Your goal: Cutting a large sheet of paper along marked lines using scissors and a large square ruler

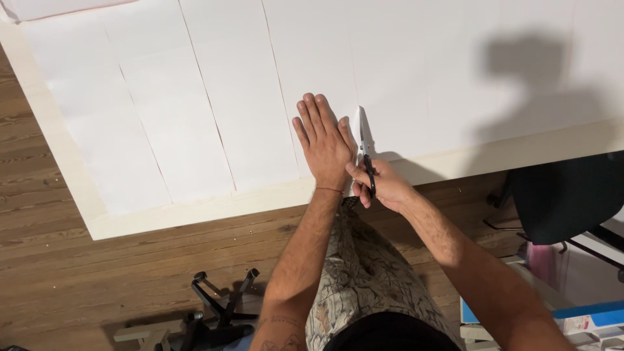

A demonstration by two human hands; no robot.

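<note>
Two hands (351, 162): scissors (366, 153) against white paper (214, 97).

Left hand (324, 144) lay flat on white paper (195, 97), just left of the scissors (366, 148). Bare paper stretched open far, left and right. A black chair (559, 201) crowded the table's (195, 211) near-right edge.

White paper (195, 97), cream table (195, 211), black-handled scissors (368, 162), brown wood floor (97, 279) (worn planks), patterned beige shorts (364, 273)
</note>
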